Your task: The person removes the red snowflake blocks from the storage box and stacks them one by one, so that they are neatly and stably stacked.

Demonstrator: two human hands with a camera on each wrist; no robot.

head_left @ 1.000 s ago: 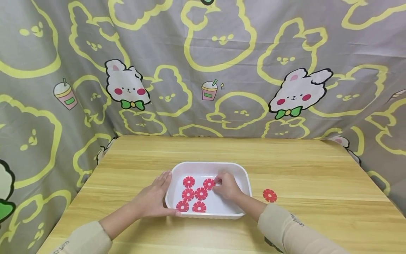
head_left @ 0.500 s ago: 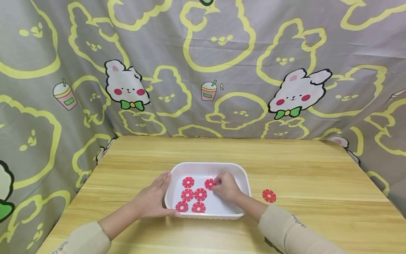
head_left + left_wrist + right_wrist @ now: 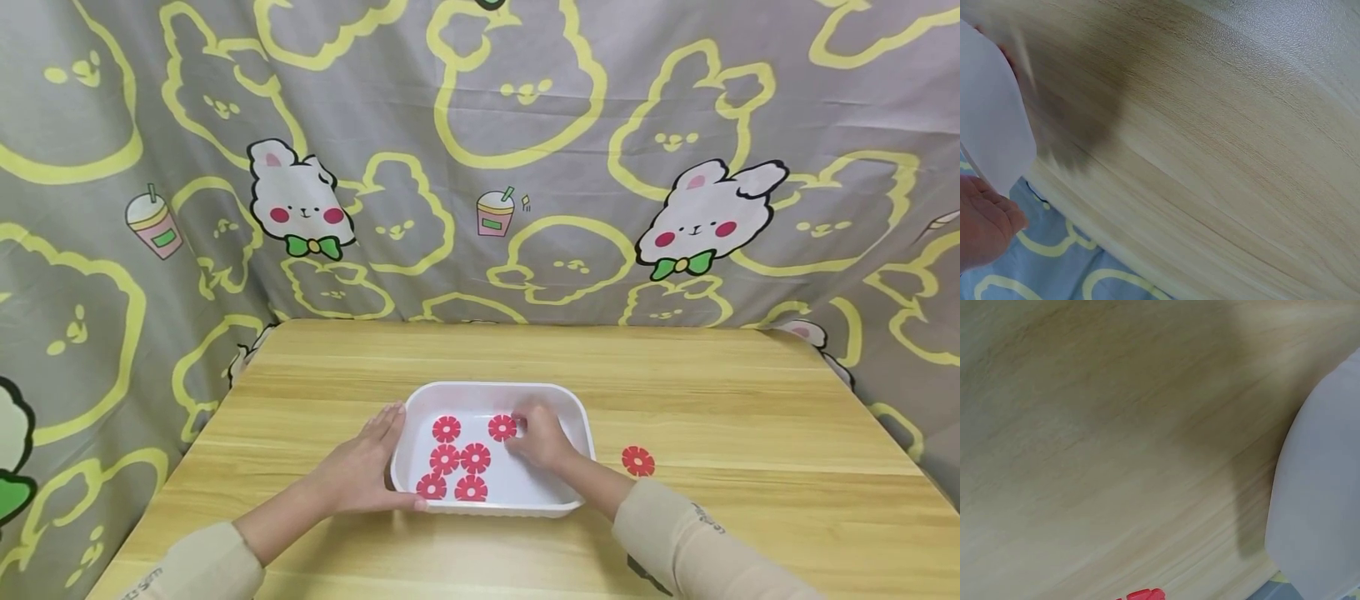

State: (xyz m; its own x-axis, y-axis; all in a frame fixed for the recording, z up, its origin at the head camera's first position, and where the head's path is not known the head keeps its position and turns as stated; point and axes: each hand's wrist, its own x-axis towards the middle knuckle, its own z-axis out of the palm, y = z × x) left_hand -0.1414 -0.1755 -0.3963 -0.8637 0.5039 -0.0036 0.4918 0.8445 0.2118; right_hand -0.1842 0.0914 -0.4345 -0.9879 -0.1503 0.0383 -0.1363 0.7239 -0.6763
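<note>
Six discs [image 3: 476, 458] are in the tray [image 3: 532, 487], another right of it.

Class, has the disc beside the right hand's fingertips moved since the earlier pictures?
Yes: judged against the tray, the disc has shifted slightly right and farther back.

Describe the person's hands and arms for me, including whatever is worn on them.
The left hand and right hand are both bare. The left sleeve and right sleeve are plain beige, ending on the forearm. Each carries small dark lettering, too small to read. A dark piece shows beside the right sleeve; I can't tell what it is.
</note>
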